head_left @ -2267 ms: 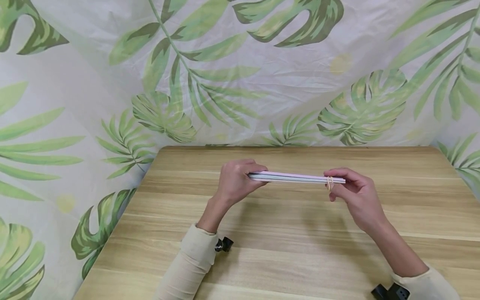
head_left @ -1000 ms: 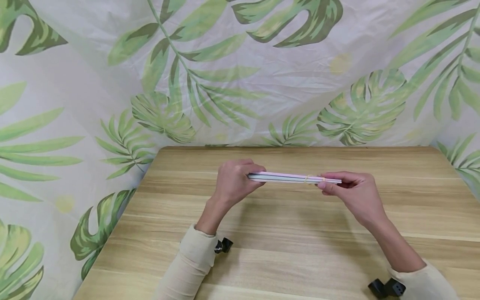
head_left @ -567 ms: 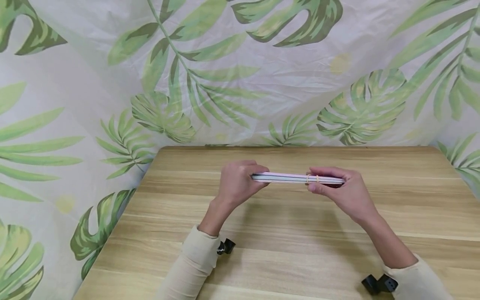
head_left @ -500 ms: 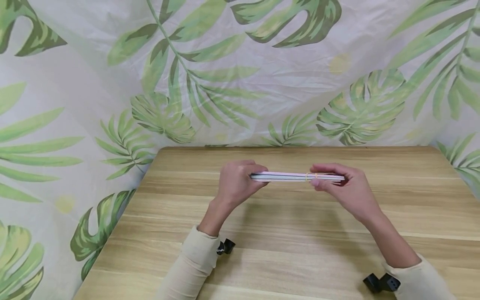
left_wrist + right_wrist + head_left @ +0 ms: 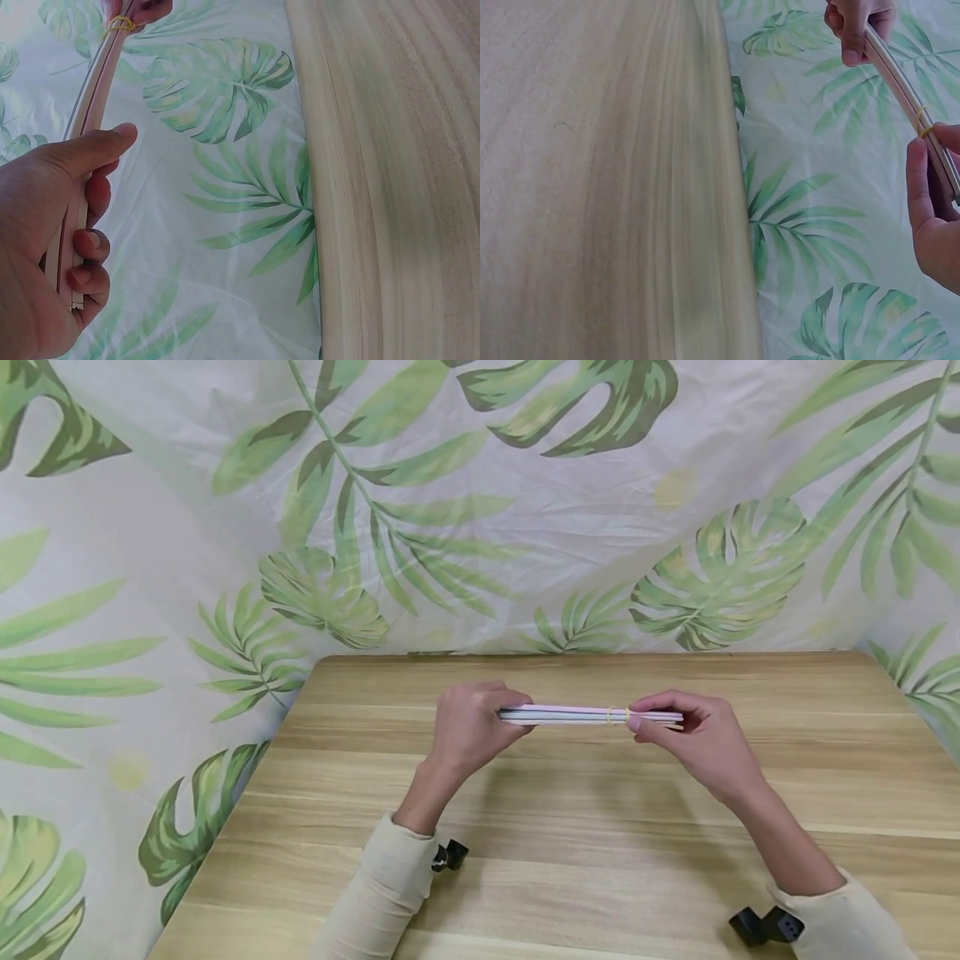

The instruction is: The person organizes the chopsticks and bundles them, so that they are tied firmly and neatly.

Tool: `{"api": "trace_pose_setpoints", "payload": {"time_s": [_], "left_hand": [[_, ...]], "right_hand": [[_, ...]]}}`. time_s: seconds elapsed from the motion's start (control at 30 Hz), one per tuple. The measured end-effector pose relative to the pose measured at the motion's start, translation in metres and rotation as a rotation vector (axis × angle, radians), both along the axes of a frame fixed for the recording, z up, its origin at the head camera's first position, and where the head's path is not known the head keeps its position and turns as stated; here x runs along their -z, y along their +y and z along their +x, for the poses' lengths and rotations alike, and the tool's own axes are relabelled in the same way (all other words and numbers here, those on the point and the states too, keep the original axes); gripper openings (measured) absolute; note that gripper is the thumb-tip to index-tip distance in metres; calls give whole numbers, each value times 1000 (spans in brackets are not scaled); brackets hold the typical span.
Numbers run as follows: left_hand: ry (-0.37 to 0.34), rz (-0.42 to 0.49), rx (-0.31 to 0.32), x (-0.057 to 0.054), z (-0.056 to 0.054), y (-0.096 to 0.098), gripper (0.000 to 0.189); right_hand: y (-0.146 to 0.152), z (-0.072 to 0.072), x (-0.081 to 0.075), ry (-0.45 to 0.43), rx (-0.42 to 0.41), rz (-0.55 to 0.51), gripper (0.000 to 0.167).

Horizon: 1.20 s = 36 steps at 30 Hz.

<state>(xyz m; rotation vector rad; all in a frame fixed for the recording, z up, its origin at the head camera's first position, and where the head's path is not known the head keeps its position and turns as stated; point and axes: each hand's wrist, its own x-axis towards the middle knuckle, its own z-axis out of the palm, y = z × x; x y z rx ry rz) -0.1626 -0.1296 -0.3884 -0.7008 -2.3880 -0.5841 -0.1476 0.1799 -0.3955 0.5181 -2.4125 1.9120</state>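
Note:
A bundle of slim pale pink and white chopsticks is held level above the table, spanning both hands. My left hand grips its left end, thumb on top and fingers curled round it, as the left wrist view also shows. Toward the right end, a yellow rubber band circles the bundle in two loops lying close together. My right hand pinches at the band's right loop with thumb and forefinger. Beyond those fingertips the free chopstick ends stick out toward the palm, slightly spread. In the right wrist view, my right hand is partly cut off.
A wood-grain table lies below the hands. Behind it hangs a white cloth with green leaves. Each sleeve cuff carries a small black camera, one on the left and one on the right.
The rubber band has moved left from the bundle's right end, where it hung round the right fingers, and now wraps the chopsticks in two loops. The left hand keeps its grip.

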Motion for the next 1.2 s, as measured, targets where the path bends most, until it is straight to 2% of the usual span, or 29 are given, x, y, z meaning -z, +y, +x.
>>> {"api": "trace_pose_setpoints", "payload": {"time_s": [0.2, 0.4, 0.6, 0.77, 0.87, 1.03, 1.2], "left_hand": [[9, -4, -9, -1, 2, 2, 13], [17, -11, -2, -1, 5, 8, 13], [2, -16, -38, -2, 6, 9, 13], [-27, -1, -59, -4, 5, 7, 12], [-29, 12, -64, -4, 5, 5, 13], [-20, 16, -43, -3, 5, 6, 12], [7, 6, -55, -3, 5, 9, 11]], "right_hand": [[-3, -1, 3, -7, 15, 4, 23], [-10, 1, 3, -62, -8, -36, 34], [-12, -1, 1, -78, -17, -30, 38], [-5, -3, -5, -22, -9, 38, 32], [-3, -3, -7, 1, 8, 39, 25], [-5, -4, -6, -22, -20, -3, 24], [-10, -6, -4, -33, -9, 0, 26]]}}
